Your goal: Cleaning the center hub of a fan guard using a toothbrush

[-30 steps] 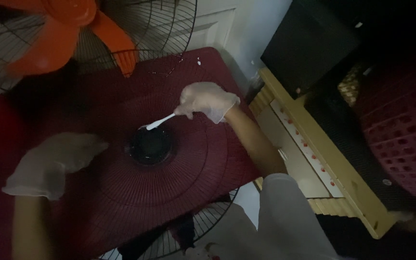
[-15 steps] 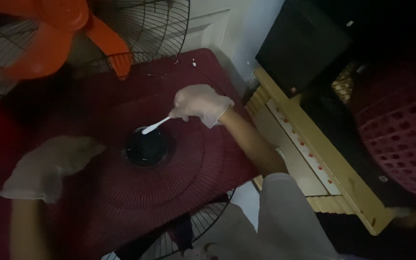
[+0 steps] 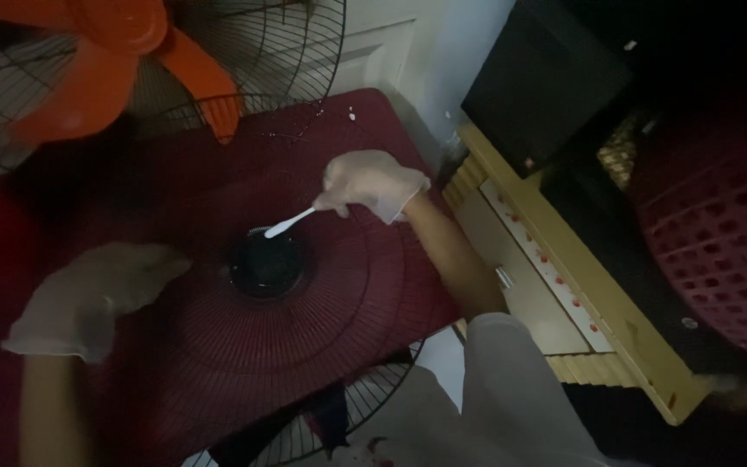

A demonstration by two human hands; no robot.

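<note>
Dim light falls over a dark red bench [image 3: 373,130] set against a white wall, with the whole scene seen from above. On it lies a round wire fan grille [image 3: 244,346], flat, its thin ribs running out from a black hub [image 3: 265,264] at the middle.

At the centre of the work, the right hand [image 3: 372,183], in a pale thin glove, is closed around the handle of a small white brush [image 3: 290,222]. The brush slants down and to the left from the fingers, and its head sits at the upper rim of the black hub, touching or just above it; the blur does not let me say which. The forearm runs back from the hand across the right side of the grille toward a white sleeve [image 3: 512,389].

The left hand [image 3: 88,298], gloved the same way, lies on the left part of the grille, fingers loosely spread and pointing toward the hub, holding nothing.

Beyond the bench, at the upper left, stands a fan with orange blades [image 3: 105,60] inside a second wire guard [image 3: 287,52]. To the right of the bench sits a pale yellow wooden piece [image 3: 581,294] with small red marks along it, a black box [image 3: 546,78] behind it, and a dark red perforated basket [image 3: 719,233] at the far right.
</note>
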